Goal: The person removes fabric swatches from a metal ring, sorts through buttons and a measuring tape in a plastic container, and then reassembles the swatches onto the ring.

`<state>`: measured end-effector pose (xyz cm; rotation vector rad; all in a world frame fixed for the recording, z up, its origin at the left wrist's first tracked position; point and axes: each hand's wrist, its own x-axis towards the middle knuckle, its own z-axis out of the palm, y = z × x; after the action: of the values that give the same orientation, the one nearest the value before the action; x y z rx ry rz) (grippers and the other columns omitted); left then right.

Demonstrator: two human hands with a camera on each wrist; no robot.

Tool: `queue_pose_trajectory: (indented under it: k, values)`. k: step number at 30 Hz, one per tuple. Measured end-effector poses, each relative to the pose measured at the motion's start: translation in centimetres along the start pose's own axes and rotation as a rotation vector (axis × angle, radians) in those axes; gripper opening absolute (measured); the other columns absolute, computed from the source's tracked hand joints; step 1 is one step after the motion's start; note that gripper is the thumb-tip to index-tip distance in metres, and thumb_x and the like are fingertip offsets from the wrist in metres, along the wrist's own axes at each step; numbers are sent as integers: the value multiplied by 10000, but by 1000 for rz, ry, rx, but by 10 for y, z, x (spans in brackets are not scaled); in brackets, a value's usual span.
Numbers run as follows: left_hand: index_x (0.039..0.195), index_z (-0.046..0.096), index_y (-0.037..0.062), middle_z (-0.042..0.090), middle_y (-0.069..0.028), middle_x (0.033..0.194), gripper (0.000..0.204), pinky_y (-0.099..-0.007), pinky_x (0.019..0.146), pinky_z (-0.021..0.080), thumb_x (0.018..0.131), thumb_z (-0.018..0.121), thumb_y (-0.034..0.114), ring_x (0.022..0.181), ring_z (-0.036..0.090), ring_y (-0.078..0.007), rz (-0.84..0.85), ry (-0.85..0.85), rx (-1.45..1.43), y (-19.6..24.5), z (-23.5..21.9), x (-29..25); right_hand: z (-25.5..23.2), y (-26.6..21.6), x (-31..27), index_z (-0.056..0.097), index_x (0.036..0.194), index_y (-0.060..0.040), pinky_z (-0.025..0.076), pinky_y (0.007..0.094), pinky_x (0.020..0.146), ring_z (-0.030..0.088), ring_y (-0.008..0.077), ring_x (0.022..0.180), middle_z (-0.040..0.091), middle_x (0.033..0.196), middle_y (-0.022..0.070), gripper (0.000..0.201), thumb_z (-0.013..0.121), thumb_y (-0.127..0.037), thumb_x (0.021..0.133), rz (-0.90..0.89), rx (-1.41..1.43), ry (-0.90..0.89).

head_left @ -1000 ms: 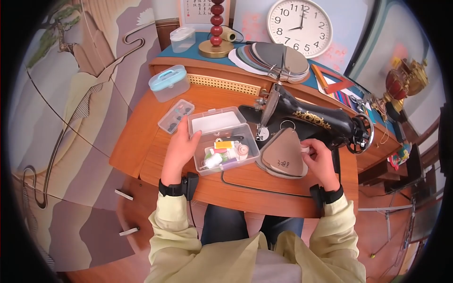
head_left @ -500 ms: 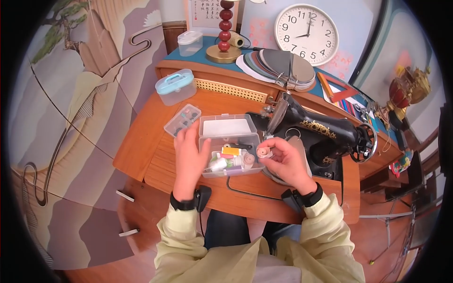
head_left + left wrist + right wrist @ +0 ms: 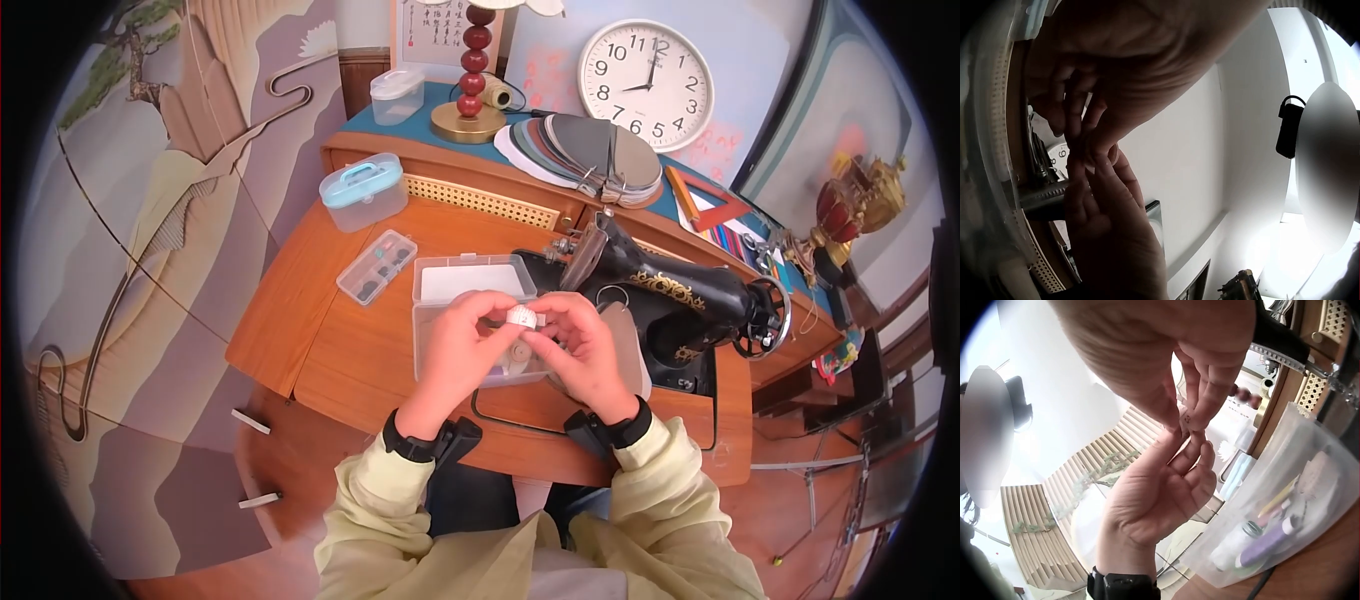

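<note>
In the head view a small pale roll with dark markings, like a rolled measuring tape, is pinched by both hands. The left hand grips its left side and the right hand its right side, fingertips close together. Both are above the open clear plastic box, whose contents they partly cover. In the right wrist view a bit of the roll shows between the fingertips, and the box holds a purple tube and other small items. The left wrist view shows the fingers in shadow.
A black sewing machine stands at the right, a grey-brown pad beside it. Left of the box lie a compartment case and a blue-lidded box. Behind are a fabric sample stack, a lamp and a clock.
The right hand has carried the small roll leftward from the pad to above the box. The left hand has left the box's side and moved right to grip the roll too.
</note>
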<state>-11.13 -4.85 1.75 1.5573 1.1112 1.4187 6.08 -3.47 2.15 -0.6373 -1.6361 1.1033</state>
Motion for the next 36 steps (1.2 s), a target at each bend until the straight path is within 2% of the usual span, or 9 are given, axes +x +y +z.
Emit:
queue_pose_trajectory:
  k: [7, 8, 11, 12, 14, 20, 29, 33, 36]
  values:
    - [955, 653, 3, 631, -45, 899, 170, -260, 639, 515, 827, 720, 93, 835, 627, -116, -88, -117, -64, 23, 0, 30, -19, -11, 18, 579, 1150, -5, 506, 212, 739, 634, 92, 911, 660, 1003, 47, 260, 635, -3, 896, 146, 184, 53]
    - [985, 652, 24, 642, 3, 905, 155, -167, 524, 448, 859, 698, 102, 715, 597, -38, -7, -133, -68, 13, 1, 31, -20, -12, 19, 580, 1157, -5, 506, 211, 739, 634, 92, 906, 659, 1007, 47, 263, 634, -9, 899, 142, 176, 38]
    - [1002, 648, 21, 641, 2, 910, 169, -168, 539, 452, 852, 702, 77, 726, 599, -36, 61, -82, -137, -3, 5, 30, -25, -8, 22, 600, 1153, 1, 514, 219, 728, 638, 97, 877, 655, 1012, 43, 245, 628, -40, 914, 186, 170, 1]
    - [1010, 646, 17, 643, -2, 924, 181, -183, 596, 485, 847, 710, 63, 762, 601, -43, -72, -108, -134, 6, 2, 28, -26, -7, 23, 604, 1146, 3, 516, 221, 724, 640, 99, 873, 655, 1012, 44, 237, 627, -45, 915, 204, 164, -6]
    - [1016, 641, 12, 648, -8, 936, 184, -199, 646, 503, 850, 707, 54, 799, 608, -52, -70, -122, -155, 4, 0, 27, -27, -8, 26, 615, 1125, 12, 528, 231, 738, 651, 113, 888, 662, 1035, 63, 216, 622, -37, 916, 247, 154, -18]
    - [1034, 620, -4, 663, -39, 973, 194, -234, 762, 524, 853, 689, 6, 887, 634, -91, -91, -102, -295, -3, -1, 22, -25, -9, 28, 625, 1104, 24, 535, 245, 790, 661, 138, 938, 676, 1062, 100, 227, 643, 28, 878, 182, 245, -39]
    - [1052, 624, -4, 668, -41, 976, 199, -239, 749, 527, 871, 690, 48, 856, 647, -93, -129, -132, -436, 1, -2, 17, -39, -19, 28, 687, 901, -10, 519, 241, 756, 633, 112, 839, 672, 922, 52, 89, 694, 34, 824, -12, -203, -36]
    - [1057, 620, -11, 670, -40, 978, 192, -232, 742, 521, 888, 675, 61, 846, 637, -87, -154, -151, -543, 7, -5, 18, -34, -30, 29, 589, 924, -4, 509, 233, 742, 611, 110, 843, 652, 981, 98, 35, 597, 21, 902, 66, 103, -16]
    - [1055, 619, -17, 672, -41, 961, 186, -236, 746, 517, 896, 666, 66, 839, 626, -83, -126, -138, -572, 3, -9, 19, -37, -25, 27, 544, 935, -29, 476, 214, 689, 583, 87, 791, 655, 951, 113, 33, 574, -17, 930, 50, 101, -62]
